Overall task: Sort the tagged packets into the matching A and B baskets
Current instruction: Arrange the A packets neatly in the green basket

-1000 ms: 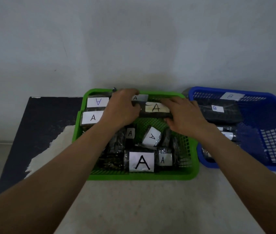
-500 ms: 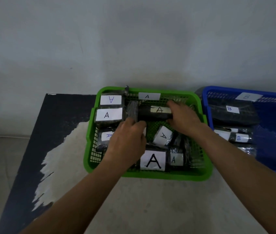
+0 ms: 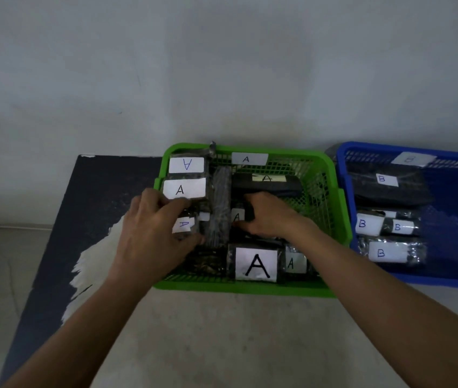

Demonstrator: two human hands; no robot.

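Two A packets gripped inside the green basket [image 3: 250, 289].
The small A-tagged packet [image 3: 183, 224] is pinched in the curled left hand [image 3: 152, 233]. Just beside it, the right hand [image 3: 271, 217] curls round a second A packet [image 3: 236, 217]. The blue basket [image 3: 446, 282] sits right of the right hand.

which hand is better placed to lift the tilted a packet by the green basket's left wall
Left. The left hand curls round that tilted A packet by the left wall of the green basket. The right hand sits beyond the long dark packet, at another A-tagged packet.
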